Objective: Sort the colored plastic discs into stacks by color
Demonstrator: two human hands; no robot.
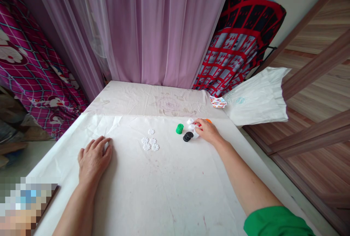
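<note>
left hand (94,157) flat, fingers released | right hand (207,131) outstretched, fingers curled over white toothed plastic discs (190,122) (grip unclear) | open white bench (164,192) beside left fingers

The right hand (207,131) hides most of an orange piece (209,121); whether its fingers (199,124) grip anything is unclear. A blurred patch (24,207) covers the lower-left corner.

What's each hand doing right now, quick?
Left hand: open, flat on the table, holding nothing.
Right hand: curled at the pile of small pieces; whether it grips one cannot be told.
</note>
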